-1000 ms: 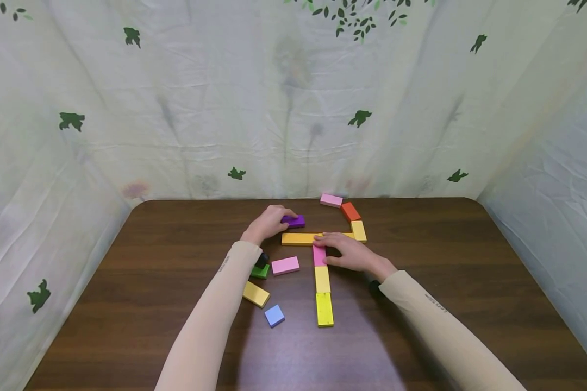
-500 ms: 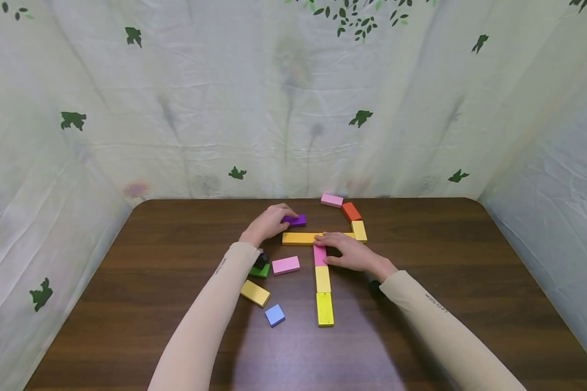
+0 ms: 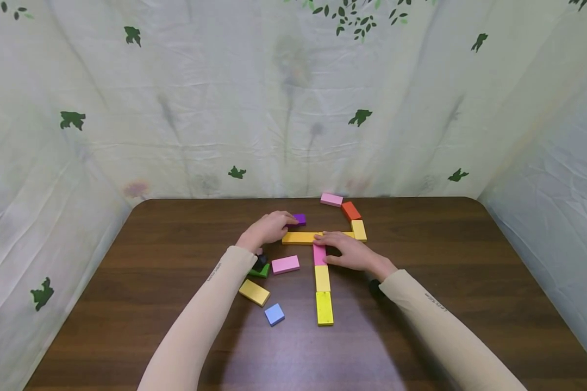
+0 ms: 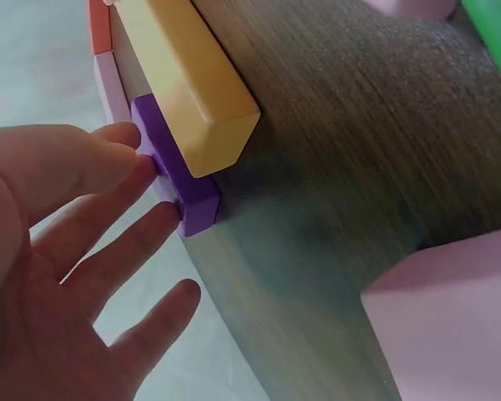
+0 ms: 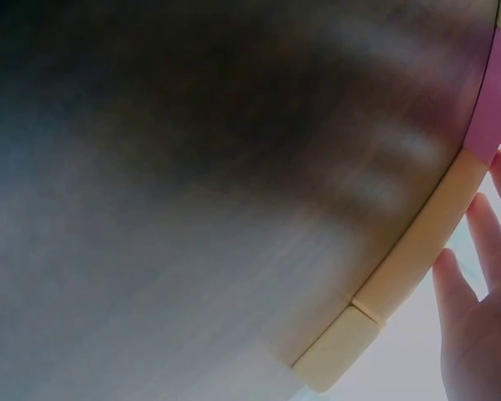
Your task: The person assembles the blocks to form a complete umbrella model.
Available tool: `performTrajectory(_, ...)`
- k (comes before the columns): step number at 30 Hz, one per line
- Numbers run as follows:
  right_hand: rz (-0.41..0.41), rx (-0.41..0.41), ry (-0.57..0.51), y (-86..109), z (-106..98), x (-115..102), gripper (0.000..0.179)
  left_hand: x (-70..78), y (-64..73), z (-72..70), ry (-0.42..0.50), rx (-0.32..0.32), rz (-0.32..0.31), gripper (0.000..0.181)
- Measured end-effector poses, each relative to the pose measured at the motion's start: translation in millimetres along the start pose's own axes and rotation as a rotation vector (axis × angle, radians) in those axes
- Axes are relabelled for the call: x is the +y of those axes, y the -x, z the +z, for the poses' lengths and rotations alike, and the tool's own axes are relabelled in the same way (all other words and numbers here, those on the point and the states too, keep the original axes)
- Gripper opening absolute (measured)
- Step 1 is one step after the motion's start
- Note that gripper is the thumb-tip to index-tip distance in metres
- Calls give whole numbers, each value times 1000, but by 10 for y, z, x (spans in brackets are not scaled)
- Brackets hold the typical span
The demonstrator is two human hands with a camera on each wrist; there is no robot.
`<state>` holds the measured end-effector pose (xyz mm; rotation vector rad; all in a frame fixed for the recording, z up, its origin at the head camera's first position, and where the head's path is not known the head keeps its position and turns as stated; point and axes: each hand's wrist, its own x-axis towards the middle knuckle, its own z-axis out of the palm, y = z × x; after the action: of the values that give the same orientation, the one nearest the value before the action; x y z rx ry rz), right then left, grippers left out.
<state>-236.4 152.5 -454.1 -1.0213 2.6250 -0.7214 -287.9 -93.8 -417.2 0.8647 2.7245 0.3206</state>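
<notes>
Near the far edge of the worktop, the left hand is loosely spread, with some fingertips touching the purple block but not gripping it. This block lies just behind the left end of the orange block. The right hand, also open and without a grip, rests over the orange block and the pink block, from which two yellow blocks continue toward the person.

Purple block, seemingly flat
</notes>
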Motion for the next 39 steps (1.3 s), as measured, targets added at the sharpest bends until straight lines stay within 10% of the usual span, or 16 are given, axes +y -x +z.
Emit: performTrajectory(39,-1,9,-8,4,0,-7,50,71,-418,-34,7,-78,-122,50)
